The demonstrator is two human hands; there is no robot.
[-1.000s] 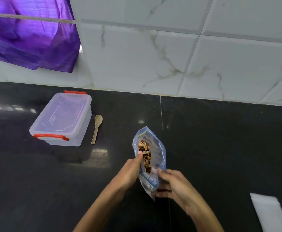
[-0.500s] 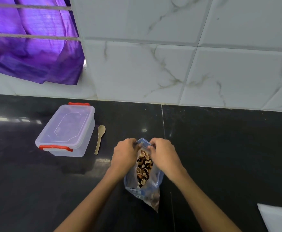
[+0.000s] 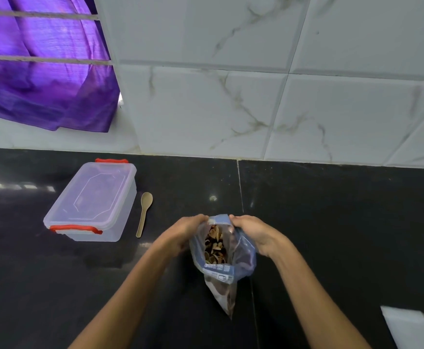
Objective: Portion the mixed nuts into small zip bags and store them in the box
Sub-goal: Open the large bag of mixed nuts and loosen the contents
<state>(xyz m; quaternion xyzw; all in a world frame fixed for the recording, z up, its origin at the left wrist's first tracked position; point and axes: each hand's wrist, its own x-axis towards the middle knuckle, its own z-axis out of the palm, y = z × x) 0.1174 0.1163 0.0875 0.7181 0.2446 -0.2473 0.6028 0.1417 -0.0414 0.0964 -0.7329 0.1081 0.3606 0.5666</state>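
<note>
A clear bluish zip bag (image 3: 241, 258) holding mixed nuts (image 3: 214, 246) hangs above the black counter, its mouth turned toward me. My left hand (image 3: 184, 231) pinches the left side of the bag's top edge. My right hand (image 3: 255, 234) pinches the right side, and the mouth is spread between them. A clear plastic box (image 3: 93, 201) with red clips and its lid on sits at the left. A small beige spoon (image 3: 144, 212) lies just right of the box.
The black counter (image 3: 344, 222) meets a white marbled tile wall (image 3: 256, 96) at the back. A purple cloth (image 3: 42, 71) hangs over bars at the upper left. A flat white sheet (image 3: 410, 326) lies at the lower right corner.
My right hand has moved from the bag's lower edge up to its top. Both hands now hold the bag's mouth, and it has spread slightly wider in the last half second.
</note>
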